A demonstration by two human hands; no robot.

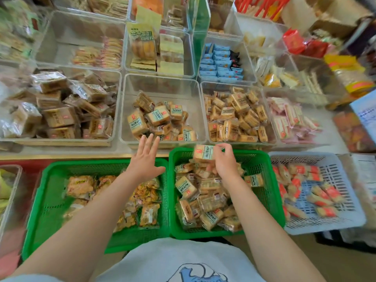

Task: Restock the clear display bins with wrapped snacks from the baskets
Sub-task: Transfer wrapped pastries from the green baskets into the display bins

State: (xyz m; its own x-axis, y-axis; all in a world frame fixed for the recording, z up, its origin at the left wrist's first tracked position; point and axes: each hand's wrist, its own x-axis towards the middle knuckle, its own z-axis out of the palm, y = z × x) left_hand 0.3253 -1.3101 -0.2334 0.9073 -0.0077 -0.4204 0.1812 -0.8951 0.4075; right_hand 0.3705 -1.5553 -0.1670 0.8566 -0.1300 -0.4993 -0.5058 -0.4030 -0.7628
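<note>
Snack (204, 154) above basket rim (252, 153)

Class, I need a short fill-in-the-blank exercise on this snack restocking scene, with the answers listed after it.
1. The right hand holds a wrapped snack above the ____ basket in the middle.
2. The left hand is ____, fingers straight, holding nothing.
3. The basket on the far right is ____ in colour.
4. The left hand reaches toward a ____ display bin holding matching snacks.

Missing words: green; open; grey; clear
</note>
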